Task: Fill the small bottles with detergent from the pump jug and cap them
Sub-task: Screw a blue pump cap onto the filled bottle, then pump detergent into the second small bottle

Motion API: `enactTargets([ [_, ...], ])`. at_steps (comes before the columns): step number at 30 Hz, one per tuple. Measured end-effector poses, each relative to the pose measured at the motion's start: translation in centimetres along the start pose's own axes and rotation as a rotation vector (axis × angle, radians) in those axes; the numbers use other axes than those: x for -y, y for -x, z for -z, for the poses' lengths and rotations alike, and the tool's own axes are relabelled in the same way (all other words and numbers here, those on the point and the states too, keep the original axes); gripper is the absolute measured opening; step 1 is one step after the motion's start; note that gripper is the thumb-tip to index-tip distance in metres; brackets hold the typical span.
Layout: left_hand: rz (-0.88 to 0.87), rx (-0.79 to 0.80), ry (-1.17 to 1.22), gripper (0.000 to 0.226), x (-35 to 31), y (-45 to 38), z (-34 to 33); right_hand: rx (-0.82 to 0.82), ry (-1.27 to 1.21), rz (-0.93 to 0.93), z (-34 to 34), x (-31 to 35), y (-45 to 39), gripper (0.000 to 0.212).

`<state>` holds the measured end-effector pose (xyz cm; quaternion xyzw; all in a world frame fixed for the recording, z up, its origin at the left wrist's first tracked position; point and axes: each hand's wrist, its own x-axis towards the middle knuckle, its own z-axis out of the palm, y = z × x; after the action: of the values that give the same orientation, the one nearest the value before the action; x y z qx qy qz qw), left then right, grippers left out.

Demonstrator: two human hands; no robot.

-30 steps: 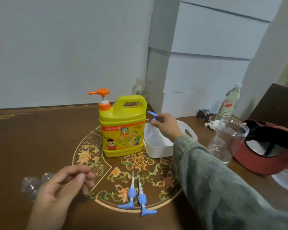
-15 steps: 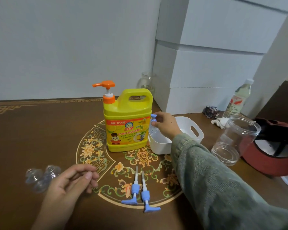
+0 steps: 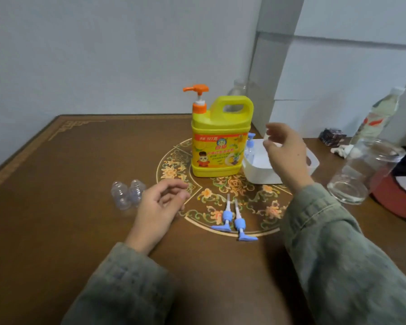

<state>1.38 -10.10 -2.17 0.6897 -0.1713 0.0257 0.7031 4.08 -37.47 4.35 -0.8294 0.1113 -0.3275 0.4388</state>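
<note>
A yellow pump jug (image 3: 220,137) stands mid-table; right of it, an empty right hand (image 3: 285,156) hovers over a white tray (image 3: 260,172) holding one capped bottle (image 3: 250,146).

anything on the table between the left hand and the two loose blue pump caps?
Nothing. In the head view, only bare patterned table separates the left hand from the two loose blue pump caps.
</note>
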Motion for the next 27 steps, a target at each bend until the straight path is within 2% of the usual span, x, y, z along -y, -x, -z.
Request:
enactTargets([
  [2,-0.034,-0.075,-0.002,0.017,-0.6,0.7,1.1,0.032,-0.079,-0.032,-0.3,1.3,3.3,0.031],
  [5,-0.047,-0.167,-0.045,0.018,-0.3,2.0,3.6,0.165,-0.21,-0.092,-2.5,3.6,7.2,0.029],
  [8,-0.068,-0.265,-0.068,0.022,0.1,2.5,6.6,0.309,-0.271,-0.044,-5.6,6.0,9.7,0.029],
  [12,-0.109,-0.395,-0.122,0.019,0.0,1.9,9.7,0.509,-0.179,0.059,-10.4,7.7,11.9,0.034],
  [17,-0.14,-0.429,-0.105,0.019,0.2,1.6,11.2,0.717,0.062,0.156,-16.6,8.0,12.4,0.054],
  [20,-0.155,-0.408,-0.078,0.021,0.2,1.6,11.0,0.724,0.154,0.182,-19.1,7.7,12.3,0.061],
  [27,-0.179,-0.384,-0.044,0.022,0.5,1.3,11.2,0.636,0.154,0.173,-19.9,7.7,11.9,0.038],
])
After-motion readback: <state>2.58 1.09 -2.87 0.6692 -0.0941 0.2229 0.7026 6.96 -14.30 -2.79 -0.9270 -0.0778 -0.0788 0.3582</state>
